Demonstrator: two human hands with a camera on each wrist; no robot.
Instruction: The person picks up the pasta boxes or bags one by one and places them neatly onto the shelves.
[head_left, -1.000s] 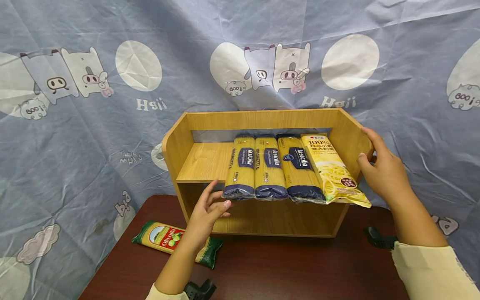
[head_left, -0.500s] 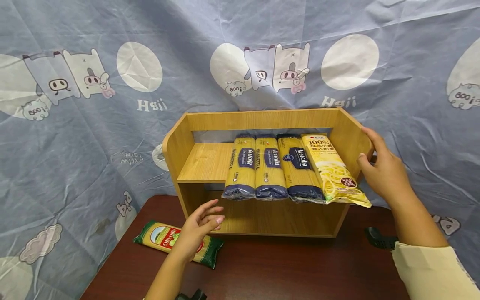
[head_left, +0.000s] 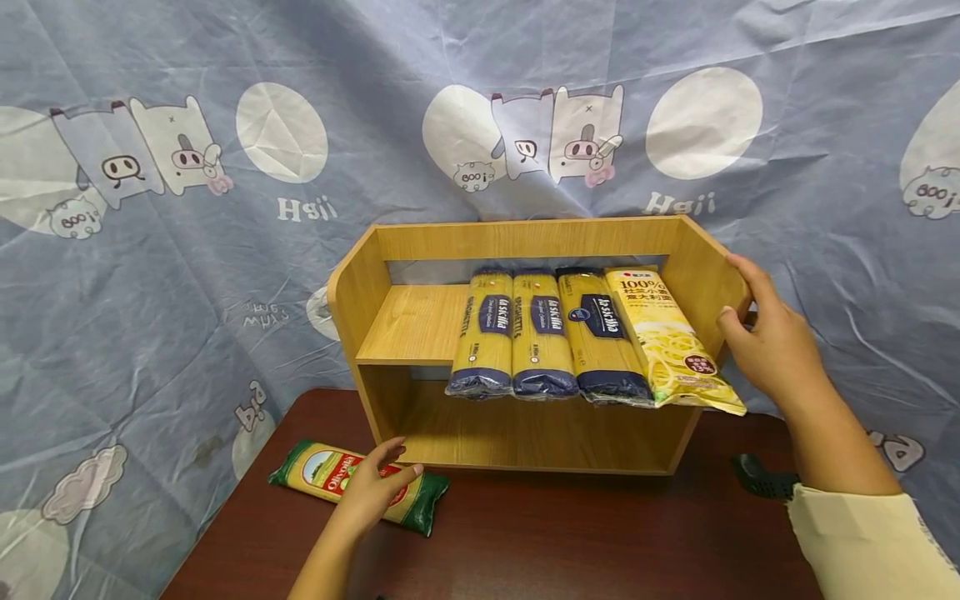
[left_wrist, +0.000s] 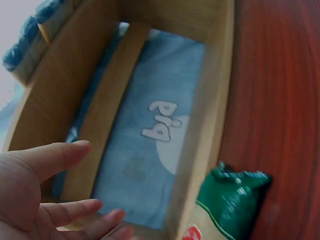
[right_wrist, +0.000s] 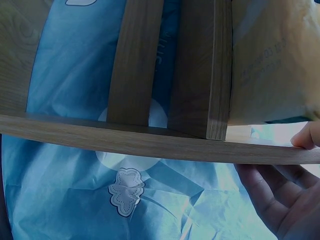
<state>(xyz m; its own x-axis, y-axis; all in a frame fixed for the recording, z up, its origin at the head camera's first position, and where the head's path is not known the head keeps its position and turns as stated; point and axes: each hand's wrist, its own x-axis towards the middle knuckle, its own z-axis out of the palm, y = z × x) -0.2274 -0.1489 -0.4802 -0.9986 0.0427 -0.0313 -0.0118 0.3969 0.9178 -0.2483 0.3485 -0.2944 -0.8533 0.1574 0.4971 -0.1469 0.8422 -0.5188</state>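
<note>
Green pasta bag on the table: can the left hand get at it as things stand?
Probably yes. The left hand is already over the green bag, which lies flat on the table with nothing in between.

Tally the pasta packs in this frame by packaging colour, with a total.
Yellow-and-navy packs on the upper shelf: 3
All-yellow pack beside them on the upper shelf: 1
Green-ended pack on the table under the left hand: 1
Total: 5

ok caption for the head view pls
Left hand rests on a green pasta packet; right hand grips the wooden shelf.
</note>
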